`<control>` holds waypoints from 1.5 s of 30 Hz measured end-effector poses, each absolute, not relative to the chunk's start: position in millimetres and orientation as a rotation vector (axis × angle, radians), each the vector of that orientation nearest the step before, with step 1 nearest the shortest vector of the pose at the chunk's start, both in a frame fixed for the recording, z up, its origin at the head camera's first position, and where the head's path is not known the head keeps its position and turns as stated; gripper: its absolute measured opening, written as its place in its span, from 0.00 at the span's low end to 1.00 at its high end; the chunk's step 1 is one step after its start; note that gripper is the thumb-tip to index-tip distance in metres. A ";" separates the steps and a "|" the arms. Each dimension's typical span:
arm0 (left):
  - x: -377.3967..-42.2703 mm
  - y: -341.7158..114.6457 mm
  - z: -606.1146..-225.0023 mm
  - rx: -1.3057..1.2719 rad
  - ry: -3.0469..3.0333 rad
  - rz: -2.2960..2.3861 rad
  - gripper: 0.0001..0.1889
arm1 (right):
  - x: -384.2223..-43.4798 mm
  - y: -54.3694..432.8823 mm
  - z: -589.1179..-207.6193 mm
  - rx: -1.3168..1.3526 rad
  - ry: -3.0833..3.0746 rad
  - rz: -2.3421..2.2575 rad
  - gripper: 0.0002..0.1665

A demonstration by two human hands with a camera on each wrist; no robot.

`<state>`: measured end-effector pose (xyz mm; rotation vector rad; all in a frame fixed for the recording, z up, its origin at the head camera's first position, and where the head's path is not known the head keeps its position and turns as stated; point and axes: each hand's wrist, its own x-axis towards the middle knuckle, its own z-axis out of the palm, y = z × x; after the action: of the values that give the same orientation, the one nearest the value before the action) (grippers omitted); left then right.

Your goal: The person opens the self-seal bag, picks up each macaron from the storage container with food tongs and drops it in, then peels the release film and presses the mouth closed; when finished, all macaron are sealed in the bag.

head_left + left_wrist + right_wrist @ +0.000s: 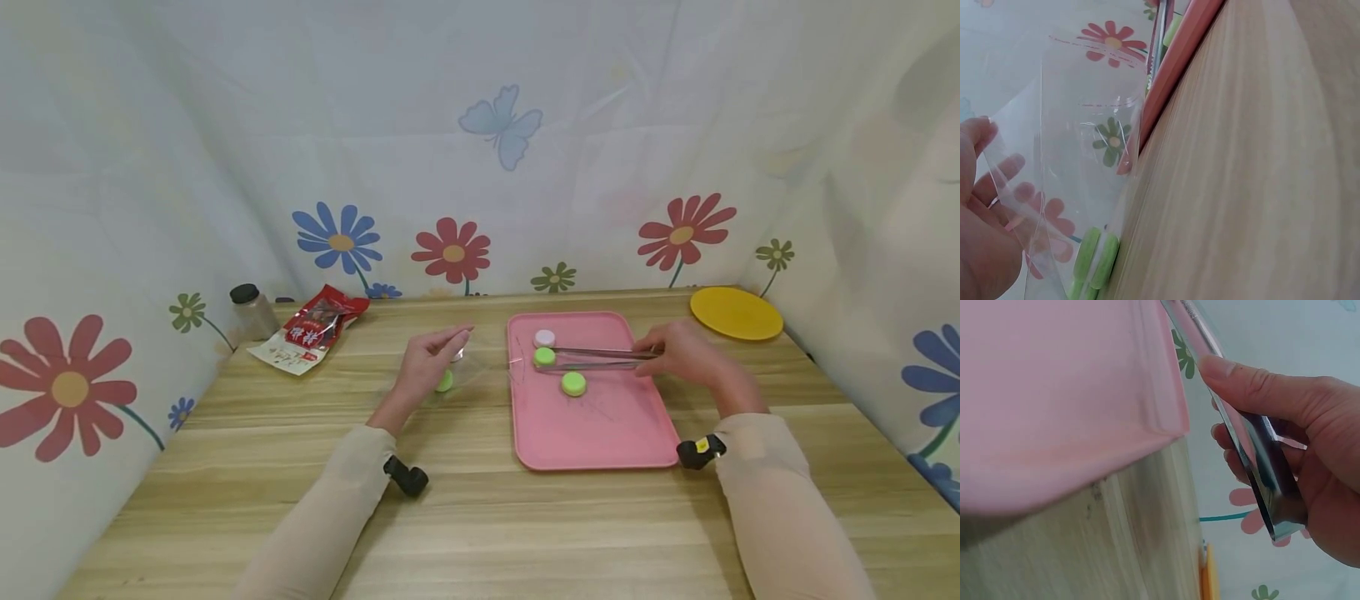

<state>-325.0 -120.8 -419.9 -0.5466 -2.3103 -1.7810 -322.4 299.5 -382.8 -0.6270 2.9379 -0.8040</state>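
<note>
Head cam: I'm looking forward and down over the bench [450,533] from its near side, far enough back for the whole tray [600,437] plus the curtain [375,108]. Left wrist cam [406,477]: rolled sideways, low, close to the clear bag [1091,81]; shares that and the tray's left edge with head. Right wrist cam [701,452]: rolled too, tight on the tray's far right corner; shares that corner and the tongs [1263,459] with head.

Curtained booth, flower-printed cloth [390,167] around a wood-grain table [480,533].

Flowered white cloth [375,125] behind wooden table [487,533].
</note>
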 end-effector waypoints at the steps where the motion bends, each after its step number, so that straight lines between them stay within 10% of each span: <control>1: -324.9 -120.7 -419.9 -0.546 -2.310 -1.781 0.23 | -322.6 299.1 -383.5 -0.622 2.930 -0.819 0.22; 45: -324.7 -120.5 -419.4 -0.545 -2.303 -1.776 0.23 | -284.9 264.7 -322.8 -0.988 2.976 -0.815 0.15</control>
<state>-324.7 -120.5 -419.4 -0.5454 -2.3025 -1.7762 -284.9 264.7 -322.8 -0.9878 2.9756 -0.8152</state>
